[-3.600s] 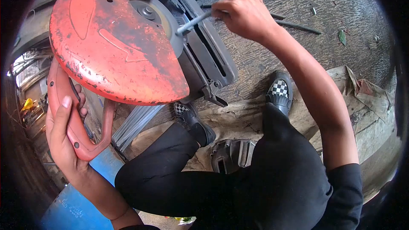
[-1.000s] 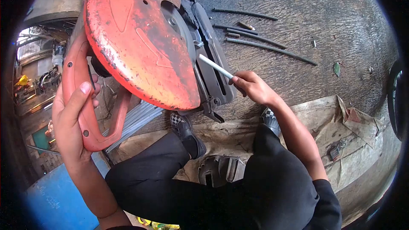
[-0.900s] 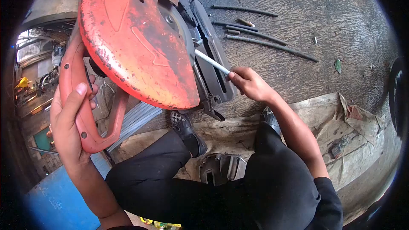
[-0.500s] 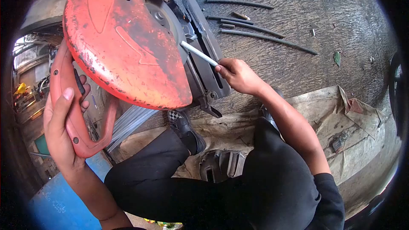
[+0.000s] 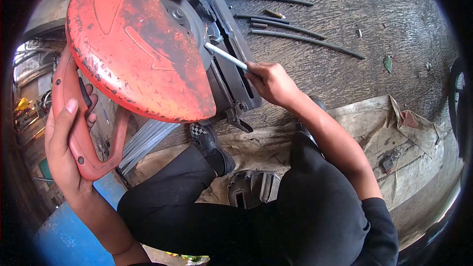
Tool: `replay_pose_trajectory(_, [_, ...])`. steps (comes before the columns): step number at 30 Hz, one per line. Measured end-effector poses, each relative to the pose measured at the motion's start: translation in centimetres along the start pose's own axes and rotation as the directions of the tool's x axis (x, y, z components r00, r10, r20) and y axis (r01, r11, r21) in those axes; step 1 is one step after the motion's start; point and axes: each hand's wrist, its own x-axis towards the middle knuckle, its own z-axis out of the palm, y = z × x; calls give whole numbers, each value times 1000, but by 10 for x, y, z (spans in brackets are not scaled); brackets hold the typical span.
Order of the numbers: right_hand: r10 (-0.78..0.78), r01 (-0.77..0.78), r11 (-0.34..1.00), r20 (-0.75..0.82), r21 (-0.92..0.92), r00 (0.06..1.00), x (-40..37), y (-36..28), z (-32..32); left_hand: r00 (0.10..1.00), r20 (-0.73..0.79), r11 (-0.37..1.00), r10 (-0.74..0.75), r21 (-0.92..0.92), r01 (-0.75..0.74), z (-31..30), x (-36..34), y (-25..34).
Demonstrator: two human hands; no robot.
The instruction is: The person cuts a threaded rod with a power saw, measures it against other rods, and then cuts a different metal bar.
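Fingers of the right hand (image 5: 270, 83) are clenched around the lower end of a pale rod (image 5: 226, 56), which slants up and away from the fist. Those of the left hand (image 5: 64, 155) wrap the red handle (image 5: 84, 140) of the saw, its thumb laid along one side and its fingertips by the black trigger (image 5: 84, 93); whether the trigger is pressed I cannot tell.

The rod lies above the saw's base (image 5: 252, 96), crossing it from the long edge on the person's right toward the red guard (image 5: 143, 81). Its far end is right at the rim of the blade (image 5: 198, 25); touching or just short, I cannot make out. Beyond that long edge, dark rods (image 5: 308, 42) lie spread on the floor (image 5: 345, 15). A bundle of grey rods (image 5: 148, 143) sits below the guard's lower edge.

The step in hand appears to be presenting the rod's tip to the blade's rim. The next move calls for a firm right-hand hold, a controlled handle, and fingers well clear of the blade.
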Motion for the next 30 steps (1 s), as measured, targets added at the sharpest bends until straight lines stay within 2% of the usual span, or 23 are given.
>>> replay_pose_trajectory(1, [-110, 108, 993, -63, -47, 992, -1, 3, 1, 1000, -1, 1000, -3, -2, 3, 1, 0, 0])
replay_pose_trajectory(2, [-110, 107, 993, -60, -47, 992, -3, 3, 1, 1000, -11, 1000, -6, -2, 6, 1, -1, 1])
replay_pose_trajectory(4, [-111, 100, 971, -41, -217, 993, -5, -3, -5, 1000, -21, 1000, -12, -3, 12, 3, -2, 1])
replay_pose_trajectory(6, [-139, 124, 961, -47, -247, 989, -7, -5, -9, 996, -86, 1000, -10, -12, 9, 5, -3, 1])
replay_pose_trajectory(8, [-169, 148, 949, -54, -278, 984, -5, -11, -16, 999, -33, 1000, -9, 10, 9, -1, 0, -1])
replay_pose_trajectory(9, [55, -54, 991, 3, -125, 998, -1, -16, -22, 1000, 21, 999, -9, 32, 8, -6, 2, -3])
replay_pose_trajectory(10, [264, -267, 964, 91, 15, 960, 1, -18, -26, 1000, 21, 1000, -8, 31, 7, -11, 5, -4])
replay_pose_trajectory(12, [265, -269, 960, 56, 76, 963, 4, -4, -20, 993, 92, 996, -80, 44, 77, -18, 7, -5])
replay_pose_trajectory(13, [271, -287, 948, 124, 136, 955, 4, 1, -20, 993, 90, 996, -80, 45, 77, -16, 6, -5])
replay_pose_trajectory(15, [250, -304, 919, 222, 251, 942, 5, -1, -24, 1000, 2, 1000, -16, 4, 16, -5, 1, -3])
replay_pose_trajectory(16, [250, -303, 919, 224, 252, 942, 6, -6, -25, 1000, 1, 1000, -17, 5, 17, -3, 0, -3])
replay_pose_trajectory(18, [237, -327, 839, 249, 435, 939, 6, -14, -23, 998, -68, 999, 0, 37, 2, 0, 0, -3])
replay_pose_trajectory(19, [238, -328, 838, 249, 435, 939, 6, -16, -20, 998, -68, 999, -1, 37, 3, 1, 0, -3])
replay_pose_trajectory(22, [200, -261, 909, 210, 323, 957, 4, -12, -9, 999, -45, 999, -10, 39, 12, 2, 0, -1])
replay_pose_trajectory(24, [93, -106, 977, 78, 183, 993, 4, -7, -3, 998, -67, 1000, 2, 28, -1, 4, -1, -1])
replay_pose_trajectory(28, [75, -81, 988, 50, 132, 996, 6, -14, -6, 999, -35, 999, -9, 32, 10, 0, -1, 0])
replay_pose_trajectory(30, [-31, 30, 997, 4, 74, 1000, 8, -12, -4, 1000, -31, 999, 4, 36, -3, 2, -1, 1])
